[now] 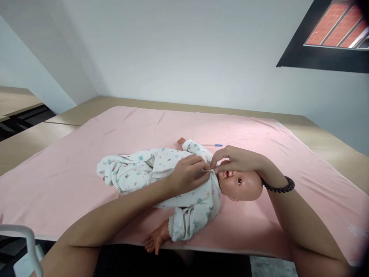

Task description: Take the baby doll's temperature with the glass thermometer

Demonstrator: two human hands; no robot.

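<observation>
Across the middle of the smooth pale pink cloth (72, 173), on top of the light wooden table (325, 142): one bald plastic baby doll (245, 188), on its back, with head toward the right and legs toward the left. Around its body, white long-sleeved fabric garment (198, 204) with small printed figures in green and other colours. At the neckline of this garment, just below the chin, left hand (190, 173) and right hand (236, 158) close together, each with fingertips pinched on the white edge. Beside the mouth, right thumb. Around the right wrist, bracelet of black round beads (289, 186). Toward the near edge of the cloth, stretched-out near arm of the doll. Just beyond the far sleeve, flat on the cloth, slender stick with blue end (218, 145). Behind the table, plain white wall (173, 57), with dark window frame (317, 57) at upper right.
</observation>
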